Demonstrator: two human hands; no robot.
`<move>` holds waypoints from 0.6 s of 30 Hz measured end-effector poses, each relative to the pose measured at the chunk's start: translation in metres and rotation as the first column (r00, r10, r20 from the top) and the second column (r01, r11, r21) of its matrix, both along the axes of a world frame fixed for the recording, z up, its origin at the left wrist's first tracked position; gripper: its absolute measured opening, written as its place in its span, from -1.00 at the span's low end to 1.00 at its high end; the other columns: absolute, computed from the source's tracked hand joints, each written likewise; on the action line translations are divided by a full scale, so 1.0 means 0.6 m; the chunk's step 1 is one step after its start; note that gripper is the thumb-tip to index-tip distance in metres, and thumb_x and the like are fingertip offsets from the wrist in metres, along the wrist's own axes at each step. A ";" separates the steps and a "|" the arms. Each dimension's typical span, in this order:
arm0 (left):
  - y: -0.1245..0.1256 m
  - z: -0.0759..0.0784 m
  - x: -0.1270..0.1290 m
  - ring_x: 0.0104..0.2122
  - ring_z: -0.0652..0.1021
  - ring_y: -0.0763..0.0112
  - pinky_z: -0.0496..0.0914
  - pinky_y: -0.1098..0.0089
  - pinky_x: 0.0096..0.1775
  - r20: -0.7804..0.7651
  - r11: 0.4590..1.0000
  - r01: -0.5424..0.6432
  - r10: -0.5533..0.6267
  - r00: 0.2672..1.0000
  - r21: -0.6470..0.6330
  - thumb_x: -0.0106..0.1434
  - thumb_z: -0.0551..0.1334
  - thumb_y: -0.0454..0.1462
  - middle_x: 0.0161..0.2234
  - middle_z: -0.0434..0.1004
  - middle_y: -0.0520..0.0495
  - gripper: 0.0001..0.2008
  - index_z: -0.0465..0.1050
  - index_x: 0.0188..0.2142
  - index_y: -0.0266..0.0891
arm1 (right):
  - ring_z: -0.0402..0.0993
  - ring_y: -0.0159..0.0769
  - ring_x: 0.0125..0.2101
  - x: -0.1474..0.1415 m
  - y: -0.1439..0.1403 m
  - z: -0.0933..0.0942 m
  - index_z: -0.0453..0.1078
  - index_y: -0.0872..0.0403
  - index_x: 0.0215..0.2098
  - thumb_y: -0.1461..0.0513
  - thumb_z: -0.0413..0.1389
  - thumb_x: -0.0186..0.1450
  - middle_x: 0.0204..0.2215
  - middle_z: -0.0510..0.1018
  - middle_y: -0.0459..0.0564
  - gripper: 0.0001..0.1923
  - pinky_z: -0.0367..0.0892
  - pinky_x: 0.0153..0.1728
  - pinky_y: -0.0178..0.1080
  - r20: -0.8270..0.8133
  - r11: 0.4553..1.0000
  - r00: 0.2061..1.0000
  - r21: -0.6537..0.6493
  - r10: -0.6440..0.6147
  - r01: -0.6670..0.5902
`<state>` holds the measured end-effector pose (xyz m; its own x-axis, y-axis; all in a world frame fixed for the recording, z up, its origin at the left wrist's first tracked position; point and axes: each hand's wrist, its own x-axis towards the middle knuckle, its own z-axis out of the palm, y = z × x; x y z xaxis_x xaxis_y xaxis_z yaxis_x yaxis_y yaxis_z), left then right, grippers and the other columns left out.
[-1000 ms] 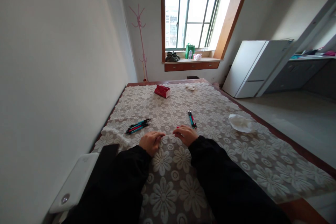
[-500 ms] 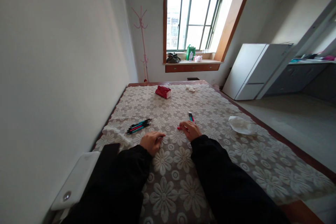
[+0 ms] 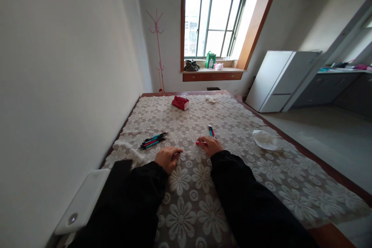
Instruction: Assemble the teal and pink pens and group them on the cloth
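Observation:
My left hand (image 3: pixel 168 159) rests on the patterned tablecloth (image 3: pixel 181 217), its fingers pinched together around something small and dark at the tips. What it is I cannot make out. A faint thin line lies on the cloth between the two hands. Opposite, my right hand (image 3: pixel 212 146) is closed on a short red pen part (image 3: pixel 199 143) that pokes out to the left of its fingertips. Just beyond that hand lie a few pens (image 3: pixel 212 130), partly hidden by it. A group of several black, teal and red pens (image 3: pixel 153 140) lies beyond my left hand, to its left.
Farther back stands a red tissue pack (image 3: pixel 180 103), with small white scraps (image 3: pixel 211 100) to its right. A crumpled white sheet (image 3: pixel 266 140) lies at the right. By the left wall are a white device (image 3: pixel 84 201) and a dark flat object (image 3: pixel 121 168).
My right hand's fingers have shifted slightly, still around the red part. My left hand stays in nearly the same pose. The pens lie as before.

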<state>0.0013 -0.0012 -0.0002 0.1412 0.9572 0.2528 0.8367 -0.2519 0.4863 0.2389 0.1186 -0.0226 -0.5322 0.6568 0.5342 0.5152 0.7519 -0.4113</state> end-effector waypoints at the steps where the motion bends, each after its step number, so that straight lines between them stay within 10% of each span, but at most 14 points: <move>1: 0.000 -0.001 0.000 -0.11 0.52 0.31 0.33 0.33 -0.02 0.001 1.000 0.002 -0.002 1.000 0.003 0.27 0.10 -0.28 -0.14 0.61 0.05 -0.73 0.53 -0.12 -0.01 | 0.53 -0.21 -0.24 0.001 0.000 0.001 0.46 -0.02 -0.24 0.26 0.08 0.29 -0.29 0.60 -0.02 -0.87 0.40 -0.16 -0.18 -0.018 1.000 1.000 0.004 0.006 -0.006; 12: -0.001 0.001 0.000 -0.12 0.52 0.30 0.35 0.34 -0.07 0.000 1.000 0.012 -0.012 1.000 0.007 0.28 0.11 -0.28 -0.15 0.60 0.03 -0.73 0.52 -0.12 -0.03 | 0.47 -0.33 -0.51 -0.006 -0.008 -0.001 0.44 0.04 -0.31 0.16 0.08 0.27 -0.49 0.57 -0.07 -0.86 0.39 -0.41 -0.29 -0.245 0.974 0.970 -0.219 0.005 -0.061; 18: 0.000 -0.002 -0.001 -0.12 0.51 0.29 0.34 0.31 -0.05 -0.020 1.000 0.003 -0.003 1.000 0.022 0.26 0.12 -0.32 -0.14 0.59 0.01 -0.72 0.52 -0.11 -0.04 | 0.36 -0.45 -0.67 -0.030 -0.025 0.005 0.39 0.07 -0.30 0.03 0.19 0.17 -0.40 0.62 -0.01 -0.72 0.26 -0.69 -0.37 -0.589 0.761 0.808 -0.529 -0.012 -0.375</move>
